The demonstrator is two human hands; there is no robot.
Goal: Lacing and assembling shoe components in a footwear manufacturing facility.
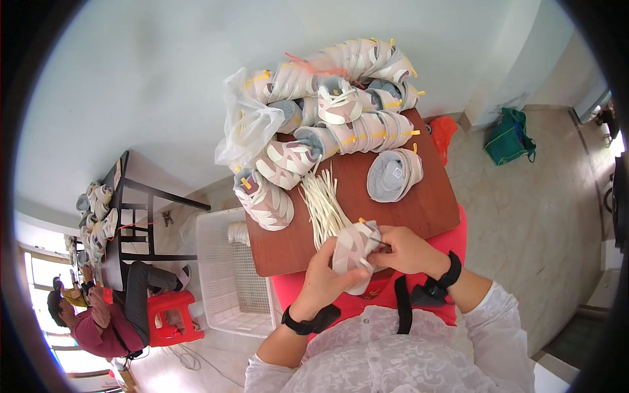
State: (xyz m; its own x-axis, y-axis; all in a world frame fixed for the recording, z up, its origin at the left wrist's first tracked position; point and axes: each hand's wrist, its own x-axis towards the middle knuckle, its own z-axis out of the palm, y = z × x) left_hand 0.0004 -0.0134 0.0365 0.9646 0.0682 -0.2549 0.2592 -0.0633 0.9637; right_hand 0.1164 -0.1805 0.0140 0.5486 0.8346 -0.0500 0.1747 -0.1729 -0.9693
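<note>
My left hand (322, 278) is wrapped around a pale pink and white shoe upper (354, 252) at the table's near edge. Against the upper's right side, the fingers of my right hand (405, 250) are closed on a thin dark tool (381, 242), whose exact kind is too small to make out. Just beyond the upper lies a bundle of cream shoelaces (322, 206). To its left sits a laced-looking upper (265, 202), and at the right a grey-lined stack of uppers (394, 175) rests on the brown tabletop (429, 203).
Rows of nested uppers (373, 134) and a clear plastic bag (246, 134) cover the table's far side. A white plastic crate (209, 281) stands on the left, a green bag (510, 137) on the floor at right. Another person (98, 321) sits far left on a red stool (173, 318).
</note>
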